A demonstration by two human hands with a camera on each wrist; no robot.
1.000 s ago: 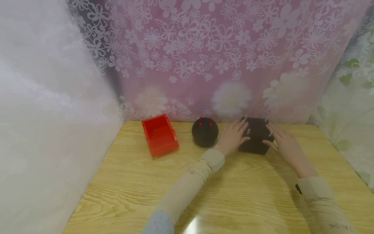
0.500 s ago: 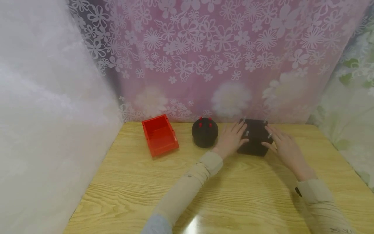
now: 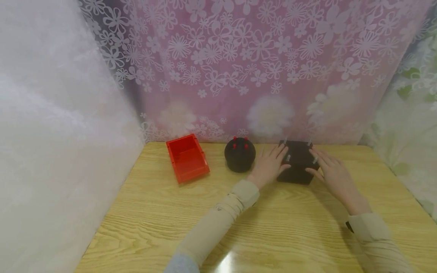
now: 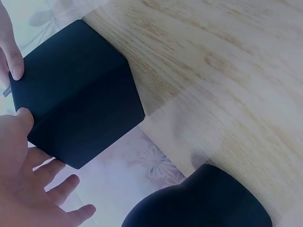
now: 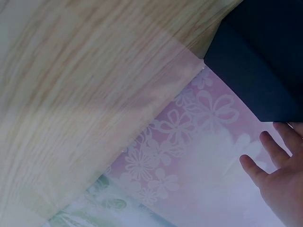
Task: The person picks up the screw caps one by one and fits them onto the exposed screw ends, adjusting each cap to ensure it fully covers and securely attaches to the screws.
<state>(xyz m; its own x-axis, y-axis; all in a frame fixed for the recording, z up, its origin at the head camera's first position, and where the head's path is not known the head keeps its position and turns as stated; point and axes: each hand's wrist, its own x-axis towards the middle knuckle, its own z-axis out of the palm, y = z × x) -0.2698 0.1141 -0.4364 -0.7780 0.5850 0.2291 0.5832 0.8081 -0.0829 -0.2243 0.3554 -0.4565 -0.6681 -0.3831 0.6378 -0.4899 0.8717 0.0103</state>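
Observation:
A black box (image 3: 296, 172) with several small clear pegs on its upper face sits at the back right of the table, between both hands in the head view. On its left side lies my left hand (image 3: 268, 167), fingers extended along the edge and thumb at the front. My right hand (image 3: 336, 179) touches the opposite side in the same manner. The left wrist view has the box's dark smooth faces (image 4: 80, 94) and the left hand's spread fingers (image 4: 61, 189). In the right wrist view, straight fingers (image 5: 272, 153) of the right hand stand by the box's lower edge.
A round black object (image 3: 240, 159) topped with several red pegs stands just left of the left hand. Farther left sits a red open bin (image 3: 182, 145). A pink floral curtain (image 3: 222, 76) hangs along the back edge of the wood-grain table (image 3: 164, 223).
The black box has shifted slightly toward the front of the table, both hands staying at its sides. The round black object and the red bin have not visibly moved.

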